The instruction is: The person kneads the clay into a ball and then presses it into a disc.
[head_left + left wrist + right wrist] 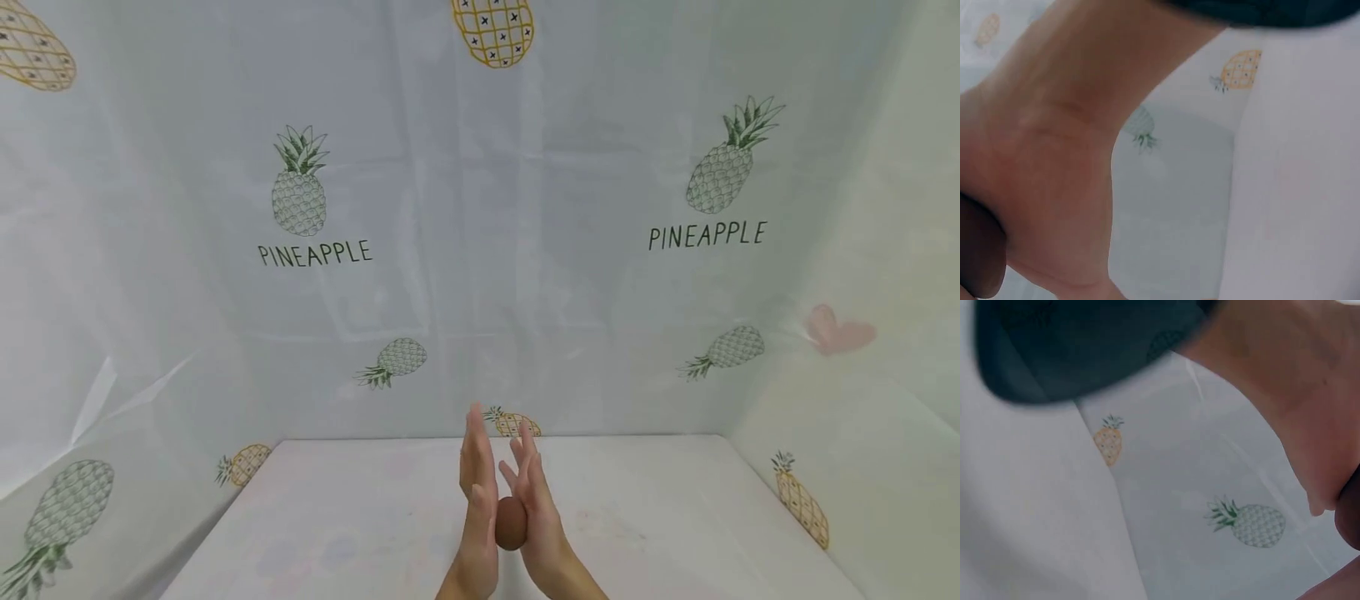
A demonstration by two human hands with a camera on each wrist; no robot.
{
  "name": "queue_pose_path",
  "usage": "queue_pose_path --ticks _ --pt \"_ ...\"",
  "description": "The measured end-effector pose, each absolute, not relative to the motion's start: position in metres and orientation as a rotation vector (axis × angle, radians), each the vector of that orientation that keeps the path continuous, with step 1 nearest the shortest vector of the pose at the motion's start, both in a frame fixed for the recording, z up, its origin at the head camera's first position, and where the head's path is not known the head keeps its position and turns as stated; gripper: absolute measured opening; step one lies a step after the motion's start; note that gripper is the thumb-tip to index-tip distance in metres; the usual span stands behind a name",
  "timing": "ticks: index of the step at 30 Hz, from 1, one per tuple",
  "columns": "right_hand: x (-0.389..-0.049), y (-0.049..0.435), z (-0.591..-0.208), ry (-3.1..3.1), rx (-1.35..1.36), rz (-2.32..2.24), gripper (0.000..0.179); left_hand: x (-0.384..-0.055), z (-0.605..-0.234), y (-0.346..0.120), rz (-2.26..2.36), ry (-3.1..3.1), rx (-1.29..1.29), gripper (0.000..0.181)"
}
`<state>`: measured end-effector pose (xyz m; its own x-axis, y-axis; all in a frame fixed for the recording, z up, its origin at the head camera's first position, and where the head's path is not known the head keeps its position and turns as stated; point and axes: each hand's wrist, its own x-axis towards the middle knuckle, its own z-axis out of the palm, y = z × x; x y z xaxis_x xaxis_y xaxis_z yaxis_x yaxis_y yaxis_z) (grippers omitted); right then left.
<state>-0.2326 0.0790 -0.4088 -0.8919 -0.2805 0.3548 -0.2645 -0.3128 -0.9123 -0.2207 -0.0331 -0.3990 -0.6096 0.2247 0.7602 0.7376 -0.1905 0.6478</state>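
White sheeting [495,292] printed with pineapples hangs behind and along both sides of a white desk [360,492]. Nearest, about midway between the desk's left and right edges, a person's left hand [478,512] and right hand [543,521] stand upright, palms facing. A brown ball [511,523] sits between them, touching both palms low down. The left hand's fingers are straight, close together and pointing up; the right hand's also point up, nearly straight and slightly fanned apart. Neither set curls round the ball. In each wrist view the ball is cut off by the picture's side.

Farther on, just past the desk's far edge, a yellow pineapple print [519,424] shows behind the fingertips; another [250,464] is by the far left corner. Higher on the back sheeting, two upright green pineapples [298,202] stand over the word PINEAPPLE [315,254]. A pink heart [841,331] marks the right side, beyond the far right corner.
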Motion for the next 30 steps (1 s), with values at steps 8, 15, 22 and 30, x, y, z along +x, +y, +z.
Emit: queue_pose_path --ticks 8,15,22,30 --pt "-0.221 0.068 -0.404 1.712 -0.808 -2.382 0.060 -0.238 -0.400 -0.048 -1.760 -1.746 -0.927 0.059" --pt "-0.214 0.068 -0.399 1.765 -0.897 -2.417 0.056 -0.247 -0.407 -0.049 -1.854 -1.850 -0.828 0.059" --pt "-0.215 0.075 -0.395 1.864 -0.928 -2.491 0.056 -0.245 -0.416 -0.038 -1.946 -1.899 -0.880 0.058" --pt "-0.220 0.087 -0.392 1.983 -0.841 -2.561 0.057 -0.235 -0.416 -0.026 -2.061 -1.870 -1.018 0.056"
